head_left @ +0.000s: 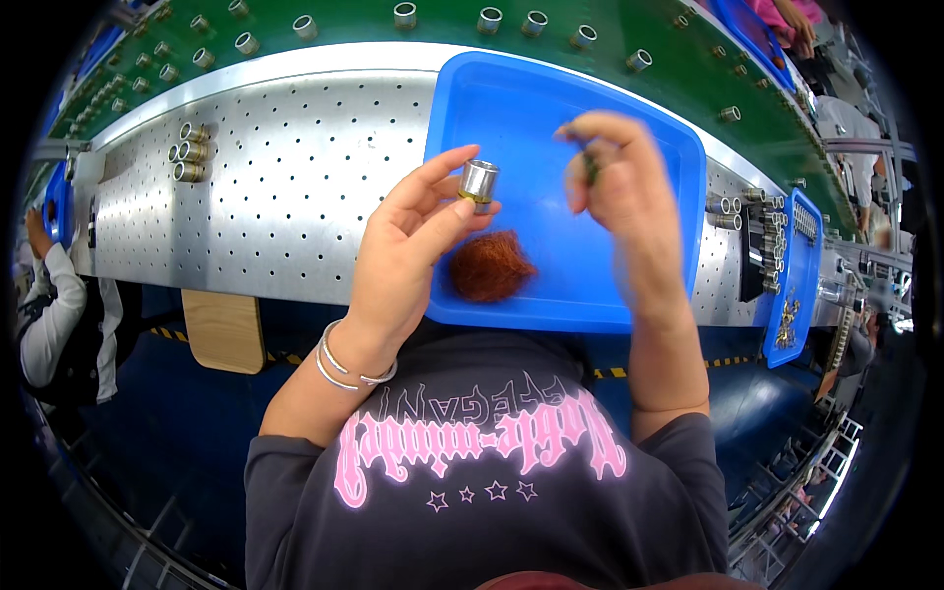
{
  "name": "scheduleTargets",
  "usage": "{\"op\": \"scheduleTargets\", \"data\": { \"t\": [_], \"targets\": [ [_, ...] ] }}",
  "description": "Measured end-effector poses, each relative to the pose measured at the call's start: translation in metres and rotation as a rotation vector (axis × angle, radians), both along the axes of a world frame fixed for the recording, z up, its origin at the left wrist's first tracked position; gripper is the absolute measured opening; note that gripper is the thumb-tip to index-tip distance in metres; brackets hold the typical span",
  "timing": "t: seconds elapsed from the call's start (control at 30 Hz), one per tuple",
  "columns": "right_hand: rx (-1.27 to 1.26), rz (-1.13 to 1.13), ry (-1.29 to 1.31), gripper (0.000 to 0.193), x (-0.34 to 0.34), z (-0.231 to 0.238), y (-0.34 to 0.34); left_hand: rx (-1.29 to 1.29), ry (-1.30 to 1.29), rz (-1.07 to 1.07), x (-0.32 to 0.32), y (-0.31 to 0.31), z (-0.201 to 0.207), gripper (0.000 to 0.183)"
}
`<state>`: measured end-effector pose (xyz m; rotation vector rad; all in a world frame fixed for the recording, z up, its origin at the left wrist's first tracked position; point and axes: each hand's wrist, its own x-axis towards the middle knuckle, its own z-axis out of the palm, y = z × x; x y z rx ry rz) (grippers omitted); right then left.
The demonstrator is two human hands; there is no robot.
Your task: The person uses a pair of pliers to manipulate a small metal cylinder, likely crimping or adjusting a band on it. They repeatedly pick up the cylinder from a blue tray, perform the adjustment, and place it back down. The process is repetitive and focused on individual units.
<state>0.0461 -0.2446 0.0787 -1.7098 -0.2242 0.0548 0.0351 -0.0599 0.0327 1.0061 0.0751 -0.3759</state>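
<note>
My left hand [398, 231] pinches a short, shiny metal sleeve [479, 179] between thumb and fingers. The sleeve stands upright with a yellowish band near its lower end. Just below it, a reddish-brown ball of fine fibre [492, 267] lies in a large blue tray [575, 251]. Over the tray's right half, my right hand [629, 172] is curled and smeared by motion. Something small and dark shows at its fingers, too blurred to name.
Past the tray runs a green belt [369, 34] carrying several metal sleeves. Sleeves also stand on the perforated metal table [295, 167] at left and beside a black block [754, 261] at right. Another blue tray [795, 285] holds small parts. A person's sleeve [59, 305] shows far left.
</note>
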Motion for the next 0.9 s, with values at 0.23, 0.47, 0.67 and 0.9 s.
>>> {"op": "scheduleTargets", "data": {
  "t": [0.23, 0.47, 0.67, 0.9],
  "targets": [
    [-0.534, -0.066, -0.344, 0.019, -0.014, -0.024, 0.011, -0.010, -0.009, 0.023, 0.002, -0.003, -0.001, 0.041],
    [-0.519, -0.106, -0.359, 0.015, -0.014, -0.029, 0.004, 0.015, -0.035, 0.013, 0.001, -0.007, 0.000, 0.042],
    [-0.517, -0.112, -0.317, 0.013, -0.016, -0.028, 0.002, 0.023, -0.042, 0.011, -0.001, -0.009, -0.003, 0.043],
    [-0.433, -0.122, -0.275, 0.013, -0.017, -0.031, -0.001, 0.004, -0.030, -0.027, 0.000, -0.012, -0.004, 0.042]
  ]
}}
